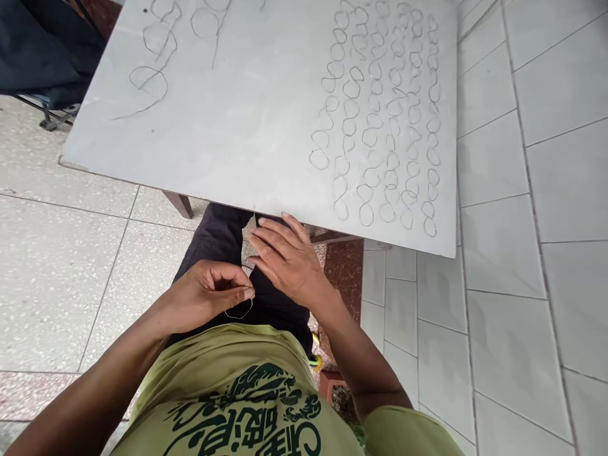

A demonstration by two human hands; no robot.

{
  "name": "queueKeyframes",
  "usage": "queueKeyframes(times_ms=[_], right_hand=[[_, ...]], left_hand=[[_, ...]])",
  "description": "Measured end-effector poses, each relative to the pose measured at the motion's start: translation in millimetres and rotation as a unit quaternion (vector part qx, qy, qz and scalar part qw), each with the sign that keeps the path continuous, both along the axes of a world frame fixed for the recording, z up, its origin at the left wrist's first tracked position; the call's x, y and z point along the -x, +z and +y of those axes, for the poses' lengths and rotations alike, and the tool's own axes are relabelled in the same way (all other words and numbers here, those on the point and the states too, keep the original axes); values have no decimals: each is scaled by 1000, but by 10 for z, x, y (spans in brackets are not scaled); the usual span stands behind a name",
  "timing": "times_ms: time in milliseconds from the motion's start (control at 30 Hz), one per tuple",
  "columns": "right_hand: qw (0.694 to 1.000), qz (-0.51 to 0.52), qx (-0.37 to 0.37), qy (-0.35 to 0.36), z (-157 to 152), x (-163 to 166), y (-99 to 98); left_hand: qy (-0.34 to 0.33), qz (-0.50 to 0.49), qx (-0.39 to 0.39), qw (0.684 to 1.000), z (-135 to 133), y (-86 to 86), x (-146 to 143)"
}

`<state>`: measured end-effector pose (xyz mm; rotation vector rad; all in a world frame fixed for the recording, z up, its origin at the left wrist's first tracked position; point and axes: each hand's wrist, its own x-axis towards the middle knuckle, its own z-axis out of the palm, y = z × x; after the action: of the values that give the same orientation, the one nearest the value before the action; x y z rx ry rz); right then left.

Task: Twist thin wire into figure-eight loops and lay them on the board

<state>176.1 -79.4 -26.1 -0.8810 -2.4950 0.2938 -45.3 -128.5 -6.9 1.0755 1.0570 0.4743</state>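
Note:
Above my lap, my left hand [216, 291] is closed in a pinch, thumb against forefinger. A thin, pale strand like a wire [240, 316] curves in a loop below its fingertips. My right hand [287, 256] is at the near edge of the white table [266, 126], back up, with fingers stretched and slightly apart; I see nothing in it, though its palm side is hidden. On the table's right part lie rows of thin wire-like strands bent into figure eights [349, 120]. Larger looped strands with loose tails [149, 82] lie at the upper left.
A white tiled wall [503, 253] runs along the right of the table. Dark fabric on a metal frame [47, 57] stands at the upper left. Below the table's near edge are a wooden leg [178, 204] and the speckled tile floor [52, 272].

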Motion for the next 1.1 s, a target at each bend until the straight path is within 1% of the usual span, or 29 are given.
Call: queueKeyframes(times_ms=[100,233,333,433,500,567,667,733,900,1000,1100], right_hand=[[999,10,-39,-14,23,-4,-132],[999,4,-40,-33,-35,36,-235],[998,16,-10,-63,-114,112,-266],[993,37,59,-95,-160,164,-285],[990,32,110,-88,-152,161,-291],[989,9,141,-51,-118,131,-291],[988,-21,154,2,-62,76,-279],[987,-31,154,6,-43,55,-266],[986,-12,164,-33,-79,69,-278],[984,13,172,-43,-125,91,-327],[979,40,192,-57,-161,117,-342]], left_hand=[[20,5,8,1000,2,-42,8],[60,8,19,998,-3,-114,-7],[78,13,2,997,-16,-175,-47],[102,26,-25,994,-29,-235,-76],[109,32,-37,993,-29,-268,-70],[99,37,-40,994,-24,-292,-44],[75,42,-33,996,-14,-310,1],[77,38,-21,996,-8,-309,16],[119,-7,32,992,-17,-328,4],[145,-50,58,986,-43,-396,-4],[165,-74,65,981,-63,-465,-6]])
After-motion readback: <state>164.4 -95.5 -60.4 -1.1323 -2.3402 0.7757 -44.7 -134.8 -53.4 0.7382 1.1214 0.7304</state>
